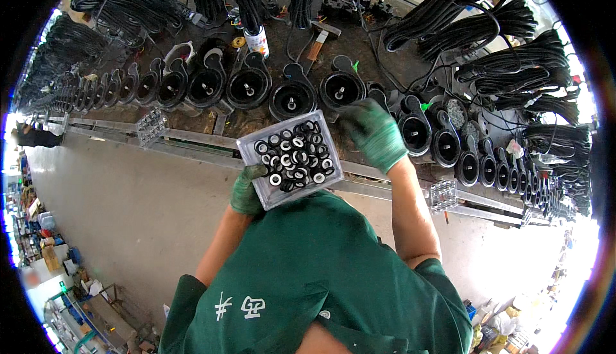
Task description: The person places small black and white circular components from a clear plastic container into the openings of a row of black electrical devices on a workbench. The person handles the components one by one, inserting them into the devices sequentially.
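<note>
Rings fill a clear box pinched by the left hand; right of the box, the blurred right hand, grip unclear, apparently distributes them among black cups, the next move needing aim.

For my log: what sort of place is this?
Probably a factory assembly line: a workbench bears many round black housings and bundled black cables; the left hand holds a bin of rings.

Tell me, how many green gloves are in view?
2: the left glove grips the clear box at its left edge; the right glove, blurred, is over the workbench. No others show clearly.
</note>
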The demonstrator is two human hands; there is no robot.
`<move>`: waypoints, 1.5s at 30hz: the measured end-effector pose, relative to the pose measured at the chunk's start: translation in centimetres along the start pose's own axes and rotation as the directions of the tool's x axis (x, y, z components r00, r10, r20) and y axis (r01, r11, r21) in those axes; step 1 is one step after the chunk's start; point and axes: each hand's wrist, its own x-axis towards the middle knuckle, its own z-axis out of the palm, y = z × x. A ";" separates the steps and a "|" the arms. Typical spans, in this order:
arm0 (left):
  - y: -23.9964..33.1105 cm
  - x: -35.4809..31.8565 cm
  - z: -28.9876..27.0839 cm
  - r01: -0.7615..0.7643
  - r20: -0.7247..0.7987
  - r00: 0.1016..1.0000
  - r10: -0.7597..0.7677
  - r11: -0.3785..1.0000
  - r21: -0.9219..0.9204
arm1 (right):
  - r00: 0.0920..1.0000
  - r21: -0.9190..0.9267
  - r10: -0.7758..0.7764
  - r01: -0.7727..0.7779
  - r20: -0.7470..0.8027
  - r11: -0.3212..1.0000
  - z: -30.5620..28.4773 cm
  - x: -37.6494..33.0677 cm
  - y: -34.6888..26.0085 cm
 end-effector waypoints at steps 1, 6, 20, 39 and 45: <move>-0.1 0.1 0.4 0.011 0.014 1.000 -0.011 1.000 -0.013 | 0.994 0.045 -0.096 0.094 0.060 0.995 -0.2 0.3 -1.5; -0.4 0.3 1.2 0.017 0.007 1.000 -0.017 1.000 0.007 | 0.985 -0.206 -0.012 0.048 0.172 0.977 1.0 0.9 -3.5; -3.0 1.5 1.6 0.036 -0.018 0.999 -0.036 0.999 0.022 | 0.975 -0.061 0.180 -0.189 -0.134 0.980 4.5 -2.2 -1.7; -8.8 1.8 5.9 -0.001 -0.030 1.000 0.002 0.999 0.034 | 0.917 -0.280 0.058 -0.180 -0.394 0.943 -2.8 -11.2 15.5; -10.8 1.8 5.9 0.005 -0.041 0.999 -0.006 1.000 -0.025 | 0.945 -0.181 0.064 -0.127 -0.319 0.975 -4.1 -12.1 14.2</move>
